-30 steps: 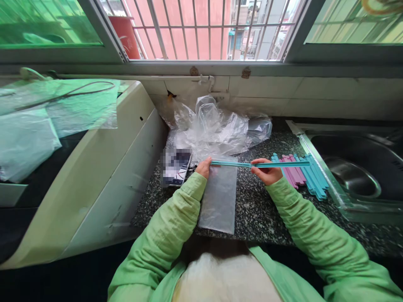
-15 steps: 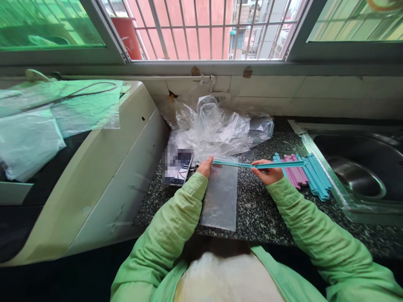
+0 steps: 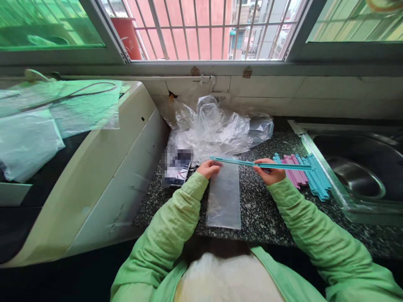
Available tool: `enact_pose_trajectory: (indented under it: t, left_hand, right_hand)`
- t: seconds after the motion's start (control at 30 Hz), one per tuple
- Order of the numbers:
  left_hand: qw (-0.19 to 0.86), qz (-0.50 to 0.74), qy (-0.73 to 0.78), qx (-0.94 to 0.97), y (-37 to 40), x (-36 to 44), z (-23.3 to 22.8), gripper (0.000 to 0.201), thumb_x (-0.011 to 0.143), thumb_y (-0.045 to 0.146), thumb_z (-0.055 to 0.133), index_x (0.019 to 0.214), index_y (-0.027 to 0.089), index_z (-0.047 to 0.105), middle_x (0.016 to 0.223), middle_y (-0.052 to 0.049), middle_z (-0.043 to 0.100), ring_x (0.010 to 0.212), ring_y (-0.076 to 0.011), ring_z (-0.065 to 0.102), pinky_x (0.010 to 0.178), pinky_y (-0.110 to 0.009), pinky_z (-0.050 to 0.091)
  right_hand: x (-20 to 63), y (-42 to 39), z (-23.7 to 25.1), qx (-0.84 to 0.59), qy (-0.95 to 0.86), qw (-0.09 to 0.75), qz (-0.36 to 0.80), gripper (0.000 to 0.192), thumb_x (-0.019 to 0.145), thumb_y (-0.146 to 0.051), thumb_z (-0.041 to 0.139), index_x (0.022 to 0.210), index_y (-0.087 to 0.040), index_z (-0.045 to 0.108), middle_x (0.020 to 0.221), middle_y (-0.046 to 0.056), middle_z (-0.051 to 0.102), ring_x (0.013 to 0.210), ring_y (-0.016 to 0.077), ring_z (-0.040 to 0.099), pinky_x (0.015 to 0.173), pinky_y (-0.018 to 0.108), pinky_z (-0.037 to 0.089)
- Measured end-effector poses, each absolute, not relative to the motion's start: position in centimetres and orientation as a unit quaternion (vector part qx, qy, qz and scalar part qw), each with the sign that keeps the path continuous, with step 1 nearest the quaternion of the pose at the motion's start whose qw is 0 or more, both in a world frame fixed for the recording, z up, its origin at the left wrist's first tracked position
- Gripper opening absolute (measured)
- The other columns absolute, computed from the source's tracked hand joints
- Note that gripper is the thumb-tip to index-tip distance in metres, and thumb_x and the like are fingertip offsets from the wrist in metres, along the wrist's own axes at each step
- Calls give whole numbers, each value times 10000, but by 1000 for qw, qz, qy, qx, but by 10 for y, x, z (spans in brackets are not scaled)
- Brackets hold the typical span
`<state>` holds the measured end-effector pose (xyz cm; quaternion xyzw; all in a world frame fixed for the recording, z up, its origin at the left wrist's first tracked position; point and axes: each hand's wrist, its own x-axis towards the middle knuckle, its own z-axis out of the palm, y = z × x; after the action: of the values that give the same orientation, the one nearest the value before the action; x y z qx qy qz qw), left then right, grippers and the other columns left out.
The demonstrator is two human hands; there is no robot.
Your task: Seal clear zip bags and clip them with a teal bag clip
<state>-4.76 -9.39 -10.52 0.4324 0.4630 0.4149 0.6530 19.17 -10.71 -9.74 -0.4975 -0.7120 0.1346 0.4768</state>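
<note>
I count one teal clip stick pinched in my right hand, left hand closed on one clear bag; the spare sticks pile is too bunched to count.

Right hand grips a teal sealing stick over a clear bag pinned by left hand.

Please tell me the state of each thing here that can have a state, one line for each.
clear bag: flat on the counter, top edge at the blue clip
blue clip: held level over the bag
left hand: on the bag's top corner
right hand: grips the clip
window: slid open, barred
</note>
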Motion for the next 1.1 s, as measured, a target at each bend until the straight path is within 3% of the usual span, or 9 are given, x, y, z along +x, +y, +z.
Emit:
enact_pose_trajectory:
  t: [0.27, 0.53, 0.83, 1.1]
  left_hand:
    - [647, 417, 407, 492, -99, -46, -99, 246, 517, 302, 644, 702, 140, 642, 481, 33, 518, 415, -56, 381, 422, -184, 284]
    - [655, 427, 372, 500, -101, -47, -95, 263, 519, 330, 683, 702, 145, 645, 644, -9, 603, 466, -63, 411, 445, -196, 303]
    - [685, 403, 381, 472, -103, -47, -92, 314, 499, 366, 705, 699, 132, 645, 463, 42, 472, 401, -49, 376, 398, -180, 253]
    - [711, 398, 423, 396, -107, -40, -83, 264, 475, 317, 738, 587, 109, 620, 460, 19, 533, 410, -48, 411, 415, -182, 270]
  right_hand:
    - [196, -101, -101, -531, -630, 544, 159, 221, 712, -401, 598, 805, -201, 607, 625, 24, 629, 504, 157, 607, 490, 291, 538]
    - [183, -109, -105, -506, -657, 523, 194, 199, 719, -405, 588, 798, -223, 604, 691, 28, 642, 509, 149, 611, 488, 298, 545]
    - [186, -110, -113, -464, -698, 507, 203, 229, 723, -413, 579, 817, -205, 598, 654, 34, 640, 456, 139, 590, 425, 268, 507]
    - [183, -114, -113, -477, -668, 531, 211, 254, 711, -443, 585, 816, -212, 594, 595, 17, 632, 461, 151, 598, 440, 278, 519]
